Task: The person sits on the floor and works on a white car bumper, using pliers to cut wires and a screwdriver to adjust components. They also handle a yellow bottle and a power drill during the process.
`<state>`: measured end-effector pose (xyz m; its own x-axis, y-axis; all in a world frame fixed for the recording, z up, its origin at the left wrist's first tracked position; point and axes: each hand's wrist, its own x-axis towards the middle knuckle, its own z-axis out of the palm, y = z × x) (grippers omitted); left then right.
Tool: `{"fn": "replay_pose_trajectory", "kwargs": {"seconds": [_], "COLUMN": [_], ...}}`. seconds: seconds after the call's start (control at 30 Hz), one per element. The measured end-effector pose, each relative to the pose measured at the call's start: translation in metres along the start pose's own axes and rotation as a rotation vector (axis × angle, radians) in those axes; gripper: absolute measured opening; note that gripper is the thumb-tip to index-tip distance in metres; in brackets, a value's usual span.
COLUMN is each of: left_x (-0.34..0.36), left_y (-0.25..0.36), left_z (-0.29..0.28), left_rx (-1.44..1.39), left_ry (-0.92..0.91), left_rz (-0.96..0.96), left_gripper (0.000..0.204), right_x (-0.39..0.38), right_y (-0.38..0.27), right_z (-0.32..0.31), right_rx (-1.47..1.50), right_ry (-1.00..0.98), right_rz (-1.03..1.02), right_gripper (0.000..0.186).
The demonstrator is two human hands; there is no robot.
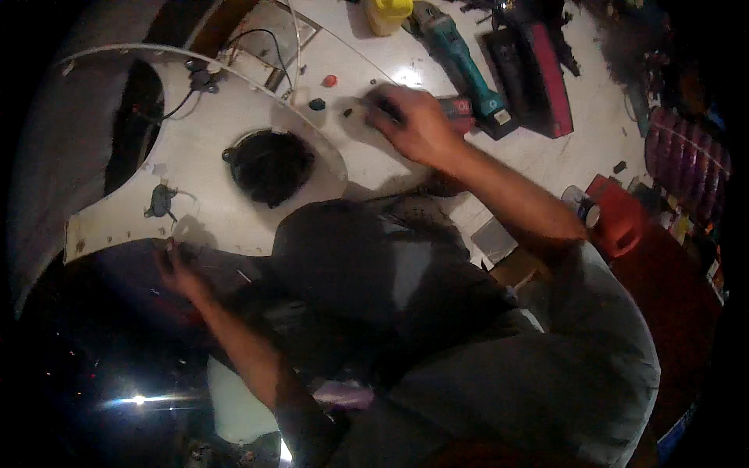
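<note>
A large white curved panel lies in front of me, with a round black part, speaker-like, set in it. My left hand is at the panel's lower edge, below a small dark fitting with a wire. Its fingers are dim, and what they touch is unclear. Over the white tabletop, my right hand has its fingers curled round something dark, blurred by motion. Just left of it are a small dark bit, a dark green knob-like piece and a small red piece.
Beyond my right hand lie a teal power tool, a red and black long object and a yellow container. A red object and purple ribbed packing sit at the right. A thin cable crosses the far side.
</note>
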<state>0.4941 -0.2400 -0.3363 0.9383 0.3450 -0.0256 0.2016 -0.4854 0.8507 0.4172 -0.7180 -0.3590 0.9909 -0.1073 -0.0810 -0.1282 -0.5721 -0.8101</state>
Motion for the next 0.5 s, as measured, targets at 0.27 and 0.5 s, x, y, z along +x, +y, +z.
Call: {"fn": "replay_pose_trajectory", "kwargs": {"seconds": [0.27,0.5], "left_x": [0.005,0.03], "left_y": [0.039,0.025], "left_z": [0.024,0.034], "left_rx": [0.274,0.183], "left_ry": [0.021,-0.102], "left_rz": [0.015,0.09], "left_gripper": [0.035,0.027], "right_x": [-0.175,-0.2], "right_y": [0.133,0.139], "right_z": [0.117,0.11], "right_rx": [-0.401,-0.324], "right_ry": [-0.387,-0.475], "right_rz": [0.057,0.287], "right_gripper": [0.026,0.03]}}
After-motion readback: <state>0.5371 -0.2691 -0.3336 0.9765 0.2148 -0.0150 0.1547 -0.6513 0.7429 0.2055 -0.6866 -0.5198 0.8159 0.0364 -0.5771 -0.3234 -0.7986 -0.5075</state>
